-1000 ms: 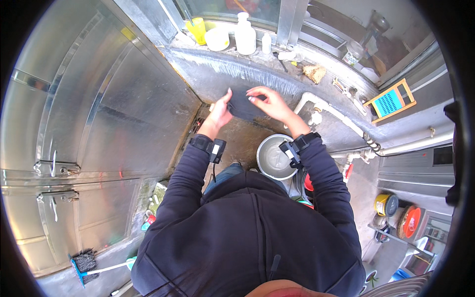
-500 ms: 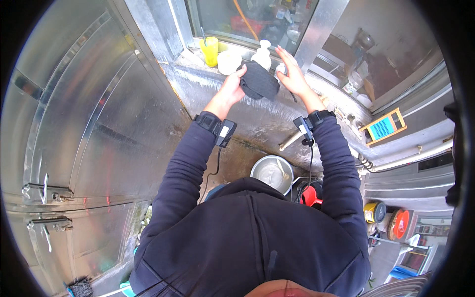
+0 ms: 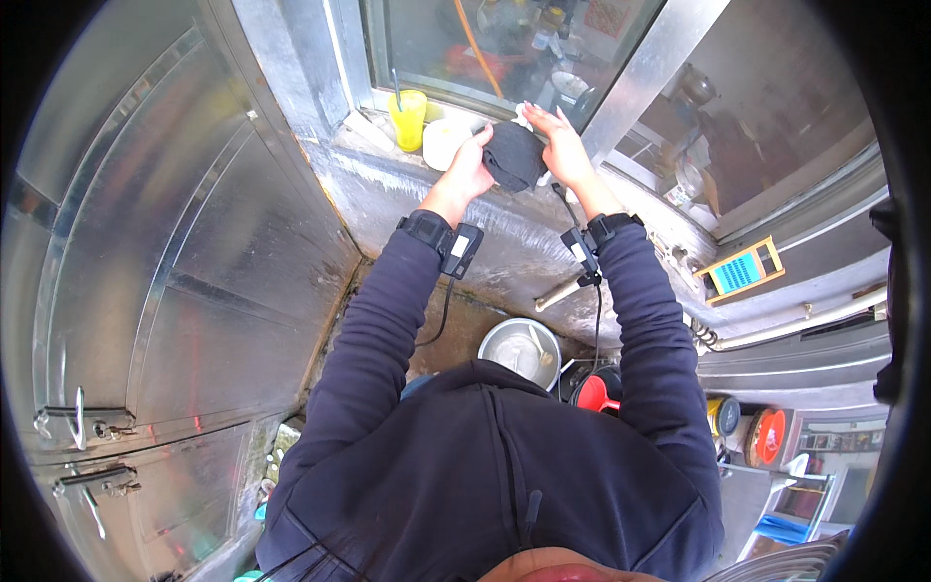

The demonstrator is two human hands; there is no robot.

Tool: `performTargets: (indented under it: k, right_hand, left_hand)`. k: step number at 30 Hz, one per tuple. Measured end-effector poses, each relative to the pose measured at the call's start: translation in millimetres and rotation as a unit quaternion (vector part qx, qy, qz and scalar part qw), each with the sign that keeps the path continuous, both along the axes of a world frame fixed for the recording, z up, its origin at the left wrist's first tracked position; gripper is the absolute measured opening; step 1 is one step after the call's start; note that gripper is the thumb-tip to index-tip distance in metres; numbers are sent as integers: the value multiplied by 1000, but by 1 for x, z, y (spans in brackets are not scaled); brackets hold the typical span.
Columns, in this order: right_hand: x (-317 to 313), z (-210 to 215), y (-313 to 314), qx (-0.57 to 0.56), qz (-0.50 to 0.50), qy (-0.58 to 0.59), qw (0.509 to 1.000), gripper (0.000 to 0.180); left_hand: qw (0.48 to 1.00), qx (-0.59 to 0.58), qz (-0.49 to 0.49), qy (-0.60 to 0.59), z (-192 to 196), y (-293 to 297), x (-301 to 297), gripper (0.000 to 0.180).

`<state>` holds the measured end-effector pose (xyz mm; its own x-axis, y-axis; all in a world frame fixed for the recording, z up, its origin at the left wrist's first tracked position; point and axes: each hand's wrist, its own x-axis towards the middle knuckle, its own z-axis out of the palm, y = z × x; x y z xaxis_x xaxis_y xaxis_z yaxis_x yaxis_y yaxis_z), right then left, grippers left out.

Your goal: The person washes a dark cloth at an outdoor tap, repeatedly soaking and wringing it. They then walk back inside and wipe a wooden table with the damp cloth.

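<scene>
A dark grey bundle of folded cloth [image 3: 514, 157] is held up in front of the window ledge. My left hand [image 3: 467, 173] grips its left side, with the thumb along the edge. On the other side, my right hand [image 3: 567, 153] lies against the bundle with its fingers stretched out and pointing up. A white bottle [image 3: 524, 116] is mostly hidden behind the cloth and my right fingers. Left of the bundle on the ledge are a round white container [image 3: 444, 144] and a yellow cup [image 3: 409, 121] with a thin dark stick in it.
A metal basin [image 3: 521, 351] sits below, beside a red dipper [image 3: 593, 393]. A pipe [image 3: 561, 293] juts from the wall. To the right hangs a wooden-framed grater [image 3: 739, 273]. A metal door [image 3: 194, 291] stands at the left. Cables hang from both wrist devices.
My right hand has come in from beside the bundle to rest against it. The bundle and my left hand have shifted slightly right, covering most of the white bottle.
</scene>
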<state>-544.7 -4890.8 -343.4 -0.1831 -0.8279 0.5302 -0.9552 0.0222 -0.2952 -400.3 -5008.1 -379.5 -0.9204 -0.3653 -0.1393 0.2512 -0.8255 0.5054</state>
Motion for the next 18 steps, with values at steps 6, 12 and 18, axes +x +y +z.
performTargets:
  k: [6,12,18]
  right_hand:
    - [-4,2,-5,8,7,15,1000,73]
    - [-5,-6,-5,5,6,22,1000,71]
    - [-8,-16,-4,18,-1,32,999,69]
  left_hand:
    - [1000,7,-3,24,-5,-2,-1,43]
    - [999,18,0,44,-7,7,2,45]
    - [998,39,8,50,-14,16,5,45]
